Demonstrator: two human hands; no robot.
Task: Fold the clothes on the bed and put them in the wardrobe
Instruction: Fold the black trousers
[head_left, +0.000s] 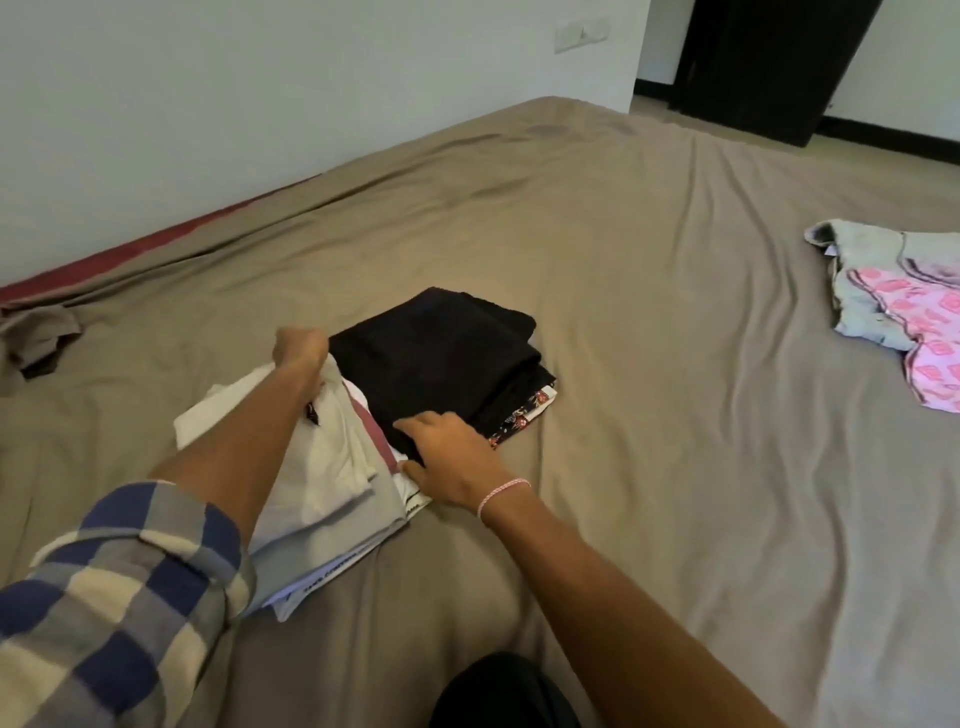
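Note:
A stack of folded clothes lies in the middle of the bed (649, 312). Its top piece is a black folded garment (441, 364), with a floral-print piece (524, 418) showing beneath it. Beside it on the left lie folded white and grey garments (322, 483). My left hand (298, 348) is curled at the far edge of the white cloth, gripping it. My right hand (447, 462), with a pink string at the wrist, has its fingers tucked under the near edge of the black stack, thumb on top.
An unfolded grey and pink garment (904, 306) lies at the right side of the bed. A white wall runs along the left. A dark door or wardrobe (769, 62) stands at the far right. The brown sheet is bunched at the left edge (36, 343).

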